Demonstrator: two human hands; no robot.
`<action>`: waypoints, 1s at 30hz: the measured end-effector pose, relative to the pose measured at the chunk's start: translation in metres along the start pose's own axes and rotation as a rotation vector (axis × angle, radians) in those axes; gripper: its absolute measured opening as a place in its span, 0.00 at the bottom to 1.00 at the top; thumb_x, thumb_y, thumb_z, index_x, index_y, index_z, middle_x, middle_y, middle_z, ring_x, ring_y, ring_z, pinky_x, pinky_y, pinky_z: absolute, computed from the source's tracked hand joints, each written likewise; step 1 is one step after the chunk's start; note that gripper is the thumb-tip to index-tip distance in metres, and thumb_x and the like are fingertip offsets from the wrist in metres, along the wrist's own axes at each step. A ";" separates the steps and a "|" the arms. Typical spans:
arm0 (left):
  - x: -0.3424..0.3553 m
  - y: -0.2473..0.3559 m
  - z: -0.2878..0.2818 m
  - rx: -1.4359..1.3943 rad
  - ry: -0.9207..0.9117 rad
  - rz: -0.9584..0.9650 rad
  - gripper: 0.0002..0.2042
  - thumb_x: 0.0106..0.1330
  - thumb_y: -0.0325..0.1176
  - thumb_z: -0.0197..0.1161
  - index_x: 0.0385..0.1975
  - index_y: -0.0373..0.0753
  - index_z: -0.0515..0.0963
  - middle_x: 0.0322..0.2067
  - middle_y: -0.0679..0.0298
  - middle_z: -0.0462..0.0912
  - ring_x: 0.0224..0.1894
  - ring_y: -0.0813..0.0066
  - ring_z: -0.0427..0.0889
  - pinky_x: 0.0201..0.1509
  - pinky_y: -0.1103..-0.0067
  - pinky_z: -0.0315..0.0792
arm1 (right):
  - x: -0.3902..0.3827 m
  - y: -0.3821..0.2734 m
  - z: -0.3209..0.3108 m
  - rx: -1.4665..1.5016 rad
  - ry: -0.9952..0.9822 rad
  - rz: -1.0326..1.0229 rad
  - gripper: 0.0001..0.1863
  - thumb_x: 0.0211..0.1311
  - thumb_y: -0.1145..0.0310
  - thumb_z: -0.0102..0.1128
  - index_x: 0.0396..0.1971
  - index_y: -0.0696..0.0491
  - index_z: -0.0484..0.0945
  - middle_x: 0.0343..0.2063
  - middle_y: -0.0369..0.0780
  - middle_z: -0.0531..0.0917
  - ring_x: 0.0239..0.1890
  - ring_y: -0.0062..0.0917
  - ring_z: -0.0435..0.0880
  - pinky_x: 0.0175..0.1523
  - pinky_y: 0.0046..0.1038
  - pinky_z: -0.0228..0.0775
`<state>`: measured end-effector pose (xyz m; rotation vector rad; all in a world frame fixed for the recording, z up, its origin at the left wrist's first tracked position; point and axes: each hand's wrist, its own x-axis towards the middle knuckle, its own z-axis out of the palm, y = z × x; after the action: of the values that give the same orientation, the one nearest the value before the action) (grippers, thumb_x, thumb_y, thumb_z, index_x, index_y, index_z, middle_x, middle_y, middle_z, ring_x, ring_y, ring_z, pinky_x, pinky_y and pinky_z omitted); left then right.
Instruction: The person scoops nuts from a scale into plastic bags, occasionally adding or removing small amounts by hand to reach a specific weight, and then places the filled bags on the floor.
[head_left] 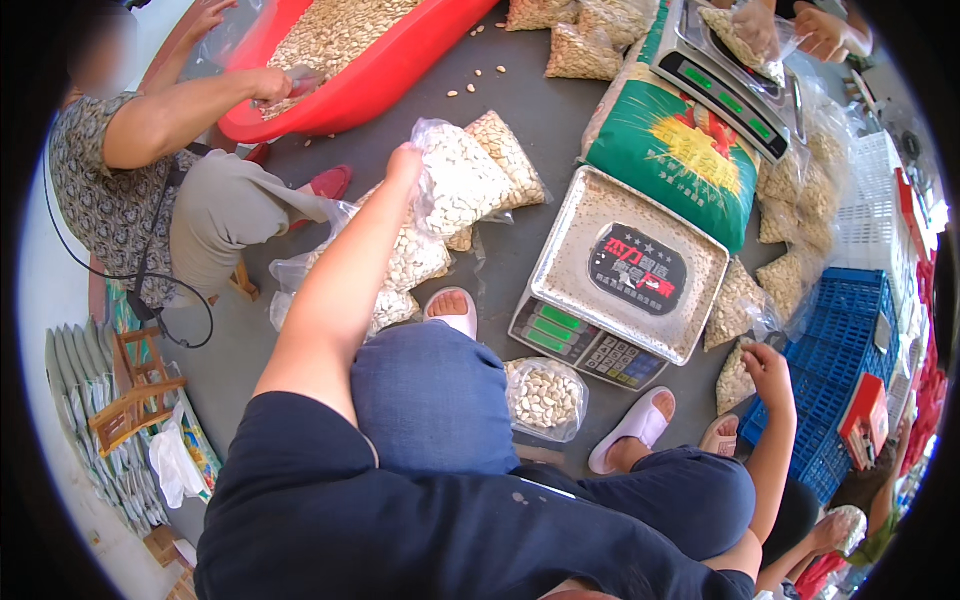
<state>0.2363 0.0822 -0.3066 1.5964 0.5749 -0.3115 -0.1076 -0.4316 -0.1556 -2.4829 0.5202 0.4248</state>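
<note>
My left hand is closed on the edge of a clear plastic bag of pale, bean-like pieces, at the top of a pile of similar bags. On the right, my right hand has its fingers bent together at the edge of another filled bag, which stands beside the scale. Between my arms is a digital scale with a bare metal pan and green displays. In front of it, near my knee, an open clear bag shows more pale pieces.
At the upper left a person scoops from a red tub. A green sack supports a second scale, where another person's hands handle a bag. Blue crates line the right; a wooden stool is left.
</note>
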 end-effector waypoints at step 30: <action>-0.214 0.055 0.188 0.818 -0.692 -0.183 0.10 0.51 0.36 0.56 0.22 0.34 0.68 0.15 0.65 0.67 0.14 0.76 0.70 0.18 0.75 0.72 | 0.068 -0.109 0.028 0.045 0.275 -0.381 0.07 0.43 0.69 0.57 0.21 0.56 0.71 0.22 0.41 0.73 0.30 0.33 0.72 0.35 0.30 0.64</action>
<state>0.1130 -0.1425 -0.1698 2.0360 0.0271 -1.3025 -0.0041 -0.3501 -0.1552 -2.5325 0.1480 -0.0775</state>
